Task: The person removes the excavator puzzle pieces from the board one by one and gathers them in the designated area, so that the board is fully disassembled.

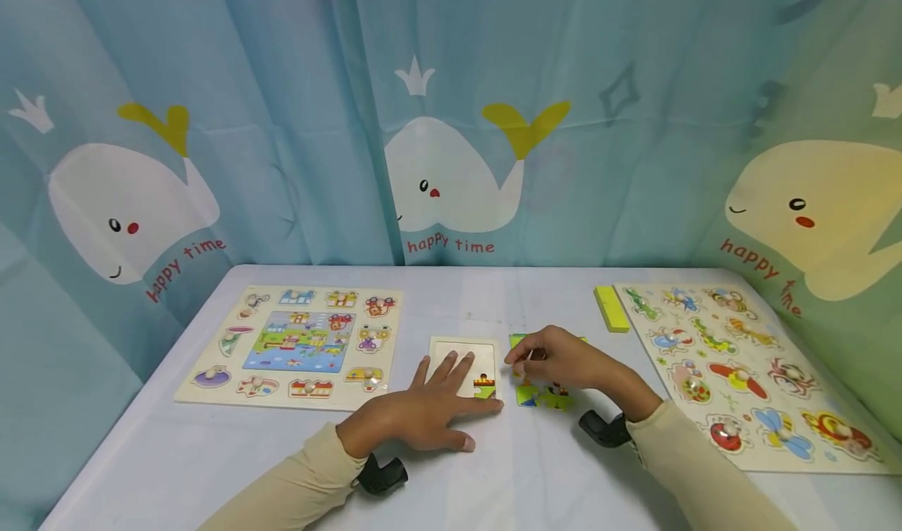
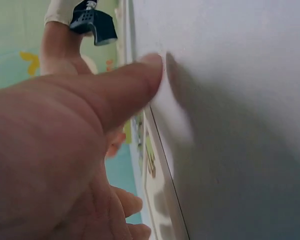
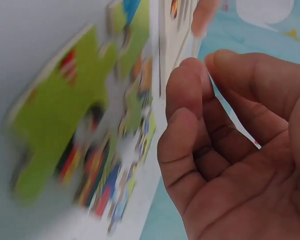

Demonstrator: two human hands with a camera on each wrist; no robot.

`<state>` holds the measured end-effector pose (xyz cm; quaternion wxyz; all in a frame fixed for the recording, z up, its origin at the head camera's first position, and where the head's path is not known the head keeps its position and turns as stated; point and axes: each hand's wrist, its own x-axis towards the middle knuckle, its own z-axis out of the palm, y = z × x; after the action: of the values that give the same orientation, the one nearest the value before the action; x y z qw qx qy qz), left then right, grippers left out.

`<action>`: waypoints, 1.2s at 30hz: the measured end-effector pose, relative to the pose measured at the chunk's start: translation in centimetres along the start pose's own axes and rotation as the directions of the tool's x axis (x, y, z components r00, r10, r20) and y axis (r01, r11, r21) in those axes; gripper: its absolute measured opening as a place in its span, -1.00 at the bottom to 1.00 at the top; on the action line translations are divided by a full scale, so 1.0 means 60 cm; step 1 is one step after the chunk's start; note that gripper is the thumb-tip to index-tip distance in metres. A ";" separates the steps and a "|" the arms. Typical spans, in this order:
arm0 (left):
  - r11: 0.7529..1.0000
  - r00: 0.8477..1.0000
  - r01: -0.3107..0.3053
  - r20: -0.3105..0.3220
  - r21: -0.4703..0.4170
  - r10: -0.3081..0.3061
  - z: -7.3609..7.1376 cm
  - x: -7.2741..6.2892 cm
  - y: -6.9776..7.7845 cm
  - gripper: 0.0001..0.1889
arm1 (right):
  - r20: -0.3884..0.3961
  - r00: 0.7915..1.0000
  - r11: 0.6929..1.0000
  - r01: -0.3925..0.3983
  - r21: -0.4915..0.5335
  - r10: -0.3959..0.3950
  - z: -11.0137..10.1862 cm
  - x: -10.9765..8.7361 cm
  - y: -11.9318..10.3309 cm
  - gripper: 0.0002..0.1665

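Note:
My left hand (image 1: 430, 413) rests with fingers spread over a small wooden puzzle frame (image 1: 465, 345). In the frame's lower right corner sits a fitted puzzle piece (image 1: 485, 388) with green and red print. My right hand (image 1: 564, 356) is above a cluster of loose green jigsaw pieces (image 1: 528, 395) just right of the frame. In the right wrist view, the right hand's fingers (image 3: 182, 130) are curled and the thumb tip meets the index fingertip, with no piece visible there. Beside that hand lie the loose jigsaw pieces (image 3: 65, 95), partly blurred.
A wooden peg puzzle board (image 1: 282, 390) with vehicle pictures lies on the left. Another board (image 1: 676, 374) with insect pictures lies on the right, a yellow block (image 1: 611, 308) by its corner. A blue whale-print curtain (image 1: 303, 163) hangs behind the white table (image 1: 458, 468).

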<state>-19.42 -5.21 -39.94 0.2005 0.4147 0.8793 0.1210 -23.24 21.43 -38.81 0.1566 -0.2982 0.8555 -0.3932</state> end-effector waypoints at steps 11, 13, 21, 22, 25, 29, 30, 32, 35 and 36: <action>1.000 0.997 0.009 0.082 0.013 -0.010 0.000 0.018 -0.005 -0.27 | 0.030 0.999 0.999 0.033 0.040 -0.034 0.033 0.034 -0.005 -0.78; 1.000 0.995 0.018 0.094 0.014 -0.019 0.002 0.019 -0.006 -0.26 | 0.026 0.999 0.999 0.026 0.044 -0.028 0.036 0.036 -0.005 -0.77; 0.999 0.996 0.051 0.074 0.014 -0.052 0.009 0.020 0.000 -0.28 | 0.032 0.999 0.997 0.023 0.075 -0.026 0.046 0.042 -0.009 -0.76; 0.999 0.996 0.053 0.074 0.015 -0.054 0.010 0.020 -0.001 -0.28 | 0.031 0.999 0.997 0.024 0.078 -0.026 0.047 0.042 -0.009 -0.76; 0.999 0.996 0.053 0.076 0.008 -0.053 0.010 0.020 -0.001 -0.28 | 0.018 0.999 0.996 0.032 0.085 -0.034 0.049 0.042 -0.008 -0.76; 0.999 0.996 0.051 0.079 -0.006 -0.051 0.009 0.019 -0.001 -0.28 | -0.004 0.999 0.992 0.051 0.112 -0.050 0.050 0.043 -0.006 -0.75; 0.999 0.995 0.052 0.079 -0.008 -0.052 0.008 0.019 -0.001 -0.28 | -0.008 0.998 0.991 0.057 0.120 -0.056 0.050 0.043 -0.006 -0.74; 0.998 0.995 0.055 0.080 -0.010 -0.054 0.007 0.018 0.000 -0.28 | -0.010 0.998 0.988 0.060 0.139 -0.059 0.051 0.044 -0.007 -0.73; 0.998 0.995 0.060 0.085 -0.011 -0.059 0.007 0.019 0.000 -0.28 | -0.009 0.999 0.986 0.055 0.158 -0.054 0.053 0.046 -0.008 -0.72; 0.998 0.994 0.062 0.086 -0.009 -0.061 0.007 0.019 0.000 -0.28 | -0.008 0.999 0.985 0.052 0.162 -0.052 0.054 0.046 -0.009 -0.72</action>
<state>-19.89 -4.31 -40.58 0.2440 0.3913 0.8815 0.1018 -23.55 17.54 -40.57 0.1682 -0.3059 0.8131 -0.4658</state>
